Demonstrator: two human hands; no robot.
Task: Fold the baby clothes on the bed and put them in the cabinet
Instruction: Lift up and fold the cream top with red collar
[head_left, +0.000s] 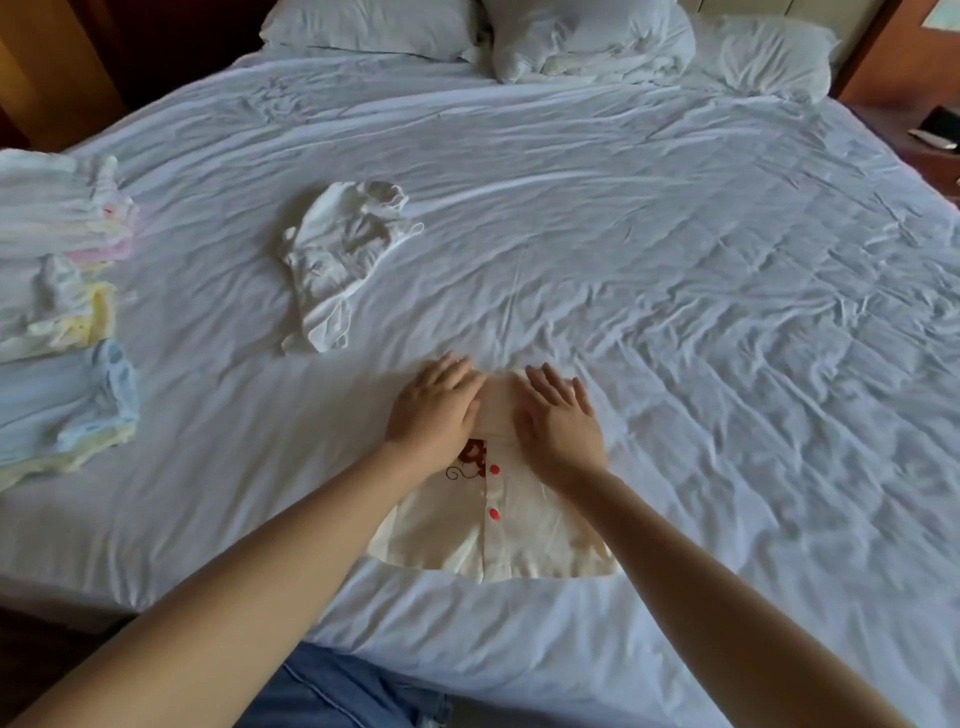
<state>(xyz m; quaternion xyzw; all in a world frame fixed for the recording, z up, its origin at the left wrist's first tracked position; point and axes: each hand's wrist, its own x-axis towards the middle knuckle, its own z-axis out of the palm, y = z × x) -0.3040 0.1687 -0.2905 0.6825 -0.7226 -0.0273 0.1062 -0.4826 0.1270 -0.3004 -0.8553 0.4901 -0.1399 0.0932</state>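
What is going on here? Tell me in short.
A person is folding baby clothes on the bed. The left grip and right grip lie flat, fingers straight, on the far end of a cream shirt with red buttons. A crumpled white garment lies beyond it, not yet folded. At the bed's left edge sit folded clothes.

The baby shirt (519, 535) is coloured cream, its buttons (494, 514) red; a red and dark brown motif (470, 460) is stitched beside them. The bed sheet (675, 260) and pillows (374, 26) are seen in plain white. The crumpled garment (343, 254) is coloured off-white. Pale blue, yellow, pink and white are shown in the folded pile (57, 312). Blue denim (332, 691) is seen at the lower edge.
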